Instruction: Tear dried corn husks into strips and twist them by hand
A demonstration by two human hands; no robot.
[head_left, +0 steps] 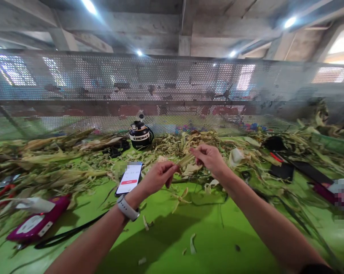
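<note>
Flat, pale yellow-green dry husk strip [185,161] between bare hands above a bright green tabletop [214,243], long axis slanting up rightward, left hand [160,175] pinching its lower end, right hand [208,159] pinching its upper end

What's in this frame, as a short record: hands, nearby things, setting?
left hand: pinches one end of a dry leaf strip
right hand: at the strip's other end
left wrist: pale band
beside left hand: lit phone
far left: purple box
behind: dark bottle marked ENERGY, heaped dry leaves
surface: green table
backdrop: perforated metal screen
</note>
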